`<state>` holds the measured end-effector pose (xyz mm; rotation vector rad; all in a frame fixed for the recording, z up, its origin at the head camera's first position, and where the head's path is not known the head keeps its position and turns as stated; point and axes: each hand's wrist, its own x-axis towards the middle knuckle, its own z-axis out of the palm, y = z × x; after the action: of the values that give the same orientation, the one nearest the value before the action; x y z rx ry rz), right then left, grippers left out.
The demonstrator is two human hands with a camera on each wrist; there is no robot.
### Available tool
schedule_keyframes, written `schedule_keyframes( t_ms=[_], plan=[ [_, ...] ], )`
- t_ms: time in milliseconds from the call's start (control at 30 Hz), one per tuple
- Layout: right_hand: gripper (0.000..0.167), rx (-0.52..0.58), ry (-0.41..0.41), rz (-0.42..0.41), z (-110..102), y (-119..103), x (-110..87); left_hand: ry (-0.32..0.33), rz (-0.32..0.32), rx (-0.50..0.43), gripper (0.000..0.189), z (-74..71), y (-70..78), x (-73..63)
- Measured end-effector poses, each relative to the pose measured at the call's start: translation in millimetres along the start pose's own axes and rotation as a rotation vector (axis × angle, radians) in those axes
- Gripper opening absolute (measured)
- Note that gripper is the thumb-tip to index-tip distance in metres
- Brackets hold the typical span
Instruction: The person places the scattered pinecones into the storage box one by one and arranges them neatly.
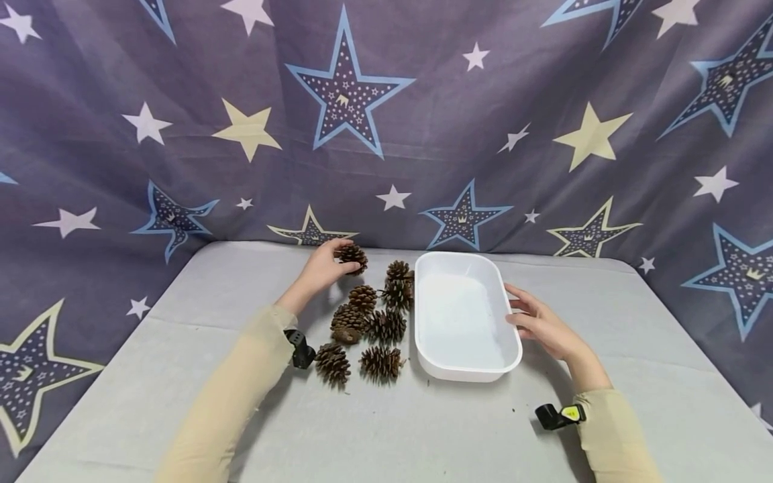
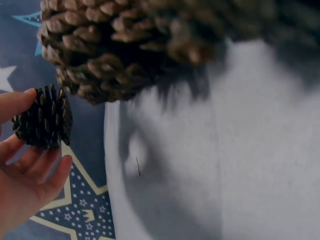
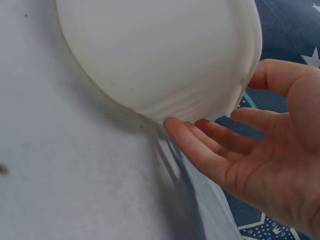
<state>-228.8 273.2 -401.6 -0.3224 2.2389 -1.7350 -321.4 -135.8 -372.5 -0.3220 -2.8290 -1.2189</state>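
One pinecone (image 1: 354, 257) in left fingers (image 2: 61, 172), table edge (image 1: 256, 246) near, room leftward.

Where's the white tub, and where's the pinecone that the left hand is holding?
White tub (image 1: 465, 318), head view: its bare inside bottom.
Held pinecone (image 2: 44, 120), left wrist view: middle of its scaly side.

Brown, scaly pine cones (image 1: 386, 327); white, rounded-rectangular plastic tub (image 1: 465, 315)
One cone (image 1: 354, 257) is held; others cluster left of the upright tub.
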Motion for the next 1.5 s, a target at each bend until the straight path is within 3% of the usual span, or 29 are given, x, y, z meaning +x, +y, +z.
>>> schedule_keyframes(
  t_ms=[433, 933, 1500],
  plan=[
    [0.068, -0.011, -0.007, 0.005, 1, 1, -0.5, -0.022, 0.071, -0.009, 0.056, 8.7, 20.7, -4.5],
    [0.069, 0.016, -0.014, -0.019, 1, 1, -0.1, -0.042, 0.076, -0.003, 0.054, 12.2, 43.6, -6.7],
    [0.069, 0.01, -0.009, -0.005, 1, 3, 2.1, -0.127, 0.109, -0.007, 0.053, 31.5, 56.8, -6.9]
  ],
)
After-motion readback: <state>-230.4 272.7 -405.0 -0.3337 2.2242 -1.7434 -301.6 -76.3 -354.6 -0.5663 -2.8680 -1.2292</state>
